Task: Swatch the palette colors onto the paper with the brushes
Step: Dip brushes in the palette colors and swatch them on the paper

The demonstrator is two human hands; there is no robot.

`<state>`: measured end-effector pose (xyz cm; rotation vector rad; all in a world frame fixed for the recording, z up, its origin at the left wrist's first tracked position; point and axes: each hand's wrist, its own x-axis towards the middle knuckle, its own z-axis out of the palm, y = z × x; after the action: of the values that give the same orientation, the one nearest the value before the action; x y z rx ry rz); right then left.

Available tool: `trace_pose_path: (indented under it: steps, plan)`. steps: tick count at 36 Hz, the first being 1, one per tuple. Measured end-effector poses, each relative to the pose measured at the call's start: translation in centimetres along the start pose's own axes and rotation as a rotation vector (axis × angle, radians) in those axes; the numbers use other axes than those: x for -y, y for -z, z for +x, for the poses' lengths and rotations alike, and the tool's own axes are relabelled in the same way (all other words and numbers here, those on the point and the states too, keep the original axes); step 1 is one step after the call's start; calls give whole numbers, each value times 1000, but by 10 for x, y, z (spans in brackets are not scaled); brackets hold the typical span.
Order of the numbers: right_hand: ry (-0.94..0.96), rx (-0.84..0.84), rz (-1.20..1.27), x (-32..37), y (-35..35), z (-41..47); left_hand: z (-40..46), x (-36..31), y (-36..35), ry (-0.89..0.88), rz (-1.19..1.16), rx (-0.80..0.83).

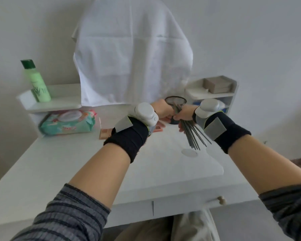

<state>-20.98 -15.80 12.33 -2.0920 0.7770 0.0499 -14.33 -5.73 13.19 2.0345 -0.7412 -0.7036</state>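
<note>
Gripping brushes [192,134] | right hand [185,114] | thin dark-grey handles, fanned out

1. A white table [63,171] with a drawer whose wooden knob [221,200] shows at the front edge.
2. A green bottle [36,82] with a dark green cap stands upright on the left shelf [59,103].
3. A pack of wet wipes [68,123] lies under that shelf.
4. A white cloth [132,58] hangs against the wall.
5. A grey-beige box [217,85] sits on the right shelf unit [233,91].
</note>
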Motion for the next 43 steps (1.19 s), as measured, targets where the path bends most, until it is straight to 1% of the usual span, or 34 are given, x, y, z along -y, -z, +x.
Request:
trace_pose_path:
  steps: [2, 4, 6, 7, 9, 11, 14, 15, 17, 18, 19, 21, 23, 25, 27, 29, 31, 34, 36, 38, 41, 43]
  plan:
    - [-79, 2, -14, -20, -18, 0, -9, 18, -13, 97, -14, 58]
    - [-102, -25, -112, -30, -28, 3, -10, 32, -23, 148, 8, 93]
    - [-100, -59, -372, -38, -33, 8, -12, 41, -31, 179, 16, 128]
    - [-85, -102, -480, -42, -32, 9, -11, 45, -35, 178, 30, 141]
    - [-94, -110, -529, -45, -33, 10, -6, 52, -42, 132, 69, 132]
    - [-116, -99, -490, -48, -31, 6, -7, 54, -48, 91, 81, 106]
    - [-79, -94, -291, -54, -33, 5, -12, 55, -52, 114, 65, 130]
    - [-64, -125, -222, -57, -34, 4, -16, 54, -51, 146, 58, 176]
    - [-88, -132, -127, -59, -32, 3, -14, 57, -46, 256, -40, 363]
    - [-103, -136, -99, -60, -30, 2, -10, 61, -46, 293, -142, 397]
    - [-110, -139, -84, -60, -29, 1, -9, 65, -47, 302, -176, 350]
    - [-128, -147, -77, -63, -27, 0, -14, 65, -53, 264, -127, 238]
    - [-156, -144, -94, -68, -27, 0, -23, 64, -62, 101, 13, 100]
    - [-181, -154, -131, -75, -31, -3, -39, 66, -67, -38, 130, 71]
    - [-174, -197, -223, -82, -31, 1, -47, 66, -65, -142, 166, 58]
    - [-166, -225, -244, -88, -30, 4, -48, 69, -65, -172, 159, 45]
    - [-145, -212, -175, -91, -32, 1, -54, 68, -67, -193, 201, 35]
    - [-141, -299, -257, -95, -32, 4, -54, 68, -68, -215, 261, 62]
    - [-130, -300, -255, -107, -32, 22, -57, 69, -71, -241, 321, 64]
    - [-108, -306, -255, -109, -32, 19, -56, 70, -74, -279, 366, 62]
    - [-61, -306, -209, -98, -35, 3, -49, 72, -78, -286, 510, 102]
    - [-39, -345, -200, -92, -37, 0, -43, 73, -80, -281, 645, 109]
